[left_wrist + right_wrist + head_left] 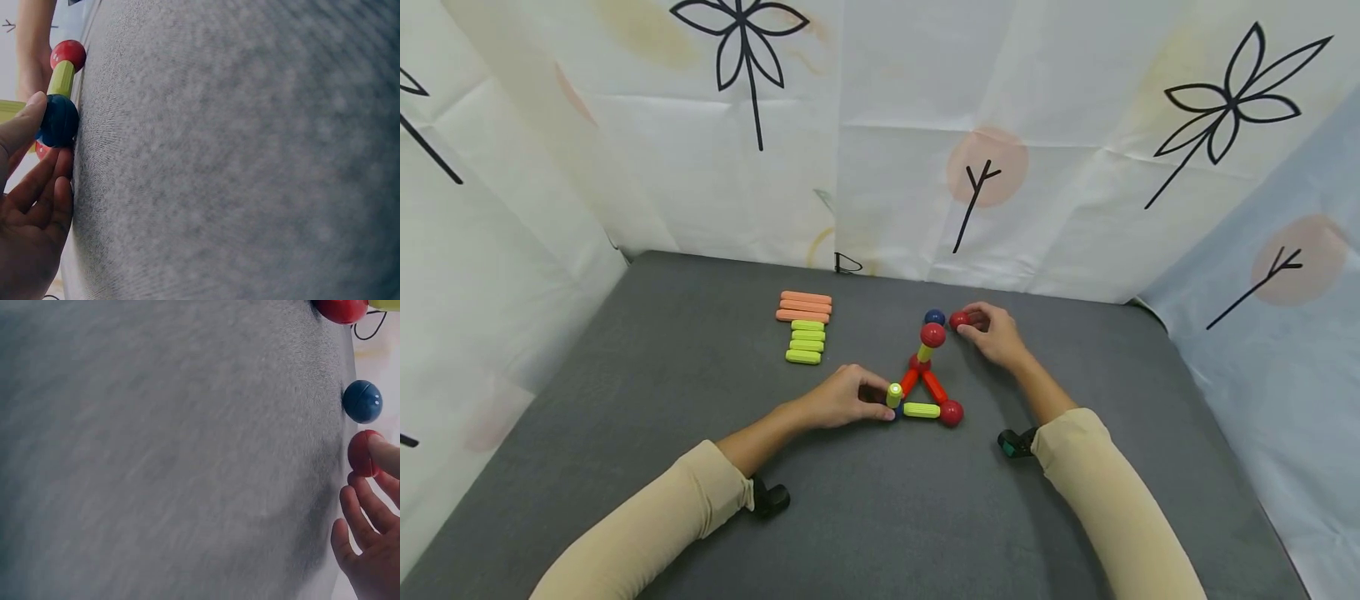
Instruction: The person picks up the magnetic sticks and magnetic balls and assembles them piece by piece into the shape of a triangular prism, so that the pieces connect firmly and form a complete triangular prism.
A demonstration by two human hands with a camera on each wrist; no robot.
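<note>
My left hand pinches a blue ball between thumb and fingers. That ball forms the left corner of a triangle on the table, and a yellow-green rod stands up from it. Another yellow-green rod joins it to a red ball at the right corner. Two red rods meet at the rear red ball, which bears an upright rod topped by a red ball. Behind the triangle, my right hand pinches a separate red ball beside a loose blue ball.
Left of the triangle, several orange rods lie in a stack of rows, with several yellow-green rods just in front. Patterned white cloth borders the back of the dark grey table and both sides.
</note>
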